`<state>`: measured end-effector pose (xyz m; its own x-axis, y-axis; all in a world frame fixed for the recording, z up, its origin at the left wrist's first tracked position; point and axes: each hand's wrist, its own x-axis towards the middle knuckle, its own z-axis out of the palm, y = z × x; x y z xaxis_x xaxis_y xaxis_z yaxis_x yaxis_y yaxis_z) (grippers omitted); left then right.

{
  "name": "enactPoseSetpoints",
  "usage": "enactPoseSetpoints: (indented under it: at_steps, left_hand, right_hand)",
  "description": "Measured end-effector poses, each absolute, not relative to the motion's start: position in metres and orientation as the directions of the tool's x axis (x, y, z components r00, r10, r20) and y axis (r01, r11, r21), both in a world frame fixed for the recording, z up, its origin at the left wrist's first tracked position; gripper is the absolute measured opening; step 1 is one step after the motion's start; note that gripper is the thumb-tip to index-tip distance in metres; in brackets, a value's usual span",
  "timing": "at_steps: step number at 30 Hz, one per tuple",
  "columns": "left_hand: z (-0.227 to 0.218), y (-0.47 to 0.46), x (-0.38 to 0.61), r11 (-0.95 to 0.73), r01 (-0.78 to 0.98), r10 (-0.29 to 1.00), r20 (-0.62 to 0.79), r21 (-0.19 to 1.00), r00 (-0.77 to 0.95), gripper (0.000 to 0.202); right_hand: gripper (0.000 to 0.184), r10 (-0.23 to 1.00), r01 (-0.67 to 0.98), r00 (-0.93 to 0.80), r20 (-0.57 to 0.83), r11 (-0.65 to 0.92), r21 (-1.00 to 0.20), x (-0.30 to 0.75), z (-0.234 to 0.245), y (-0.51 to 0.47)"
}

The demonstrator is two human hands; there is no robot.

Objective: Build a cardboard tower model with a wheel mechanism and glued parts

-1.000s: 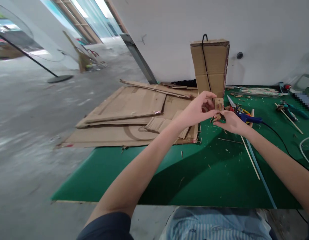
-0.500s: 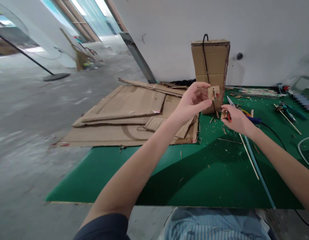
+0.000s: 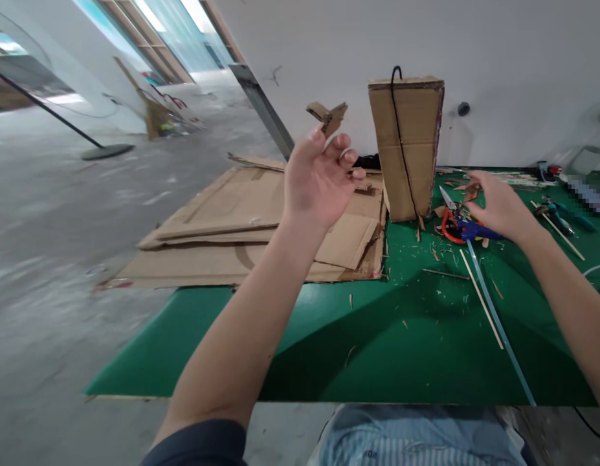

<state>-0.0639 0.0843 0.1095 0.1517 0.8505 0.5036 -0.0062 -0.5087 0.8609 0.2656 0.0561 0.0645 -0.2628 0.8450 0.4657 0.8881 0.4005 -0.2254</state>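
Raised above the stacked cardboard, my left hand pinches a small bent cardboard piece between thumb and fingers, palm turned up. My right hand is over the right side of the table, thumb and fingers closed round a small brown cardboard piece, partly hidden. Just below it lie red-handled scissors and a blue glue gun. A tall cardboard box with a black cord down its front stands upright between my hands.
Flat cardboard sheets overhang the left of the green table. A thin wooden stick and a translucent blue strip lie in front of the glue gun. Pliers are at the right, with cardboard scraps around.
My left hand has moved left and up with its cardboard piece, turning palm up. My right hand has shifted right and away with its piece, uncovering the scissors' handles and the glue gun.
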Motion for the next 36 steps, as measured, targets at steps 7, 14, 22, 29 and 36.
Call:
enactPoseSetpoints:
  at_steps: [7, 14, 22, 29, 36]
  left_hand:
    - [0.082, 0.122, -0.081, -0.468, -0.015, 0.880, 0.468, 0.884, 0.082, 0.058]
    - [0.073, 0.137, -0.091, -0.289, -0.302, 0.950, 0.312, 0.908, 0.027, 0.054]
    - [0.078, 0.088, -0.042, -0.346, -0.157, 0.878, 0.379, 0.925, 0.293, 0.055]
    - [0.059, 0.058, 0.000, -0.295, -0.102, 0.847, 0.310, 0.950, 0.432, 0.039]
    - [0.055, 0.055, 0.005, -0.129, -0.221, 0.889, 0.212, 0.967, 0.407, 0.032]
  right_hand:
    - [0.051, 0.849, 0.924, -0.130, 0.512, 0.292, -0.249, 0.311, 0.075, 0.063]
    - [0.046, 0.826, 0.885, 0.070, 0.559, 0.207, -0.417, 0.340, 0.076, 0.068]
    - [0.046, 0.936, 0.168, -0.002, 0.353, 0.348, -0.922, 0.277, 0.073, 0.062]
    - [0.052, 0.941, 0.023, -0.111, 0.319, 0.324, -0.946, 0.224, 0.062, 0.044]
    - [0.065, 0.931, 0.081, -0.151, 0.332, 0.346, -0.935, 0.212, 0.059, 0.039]
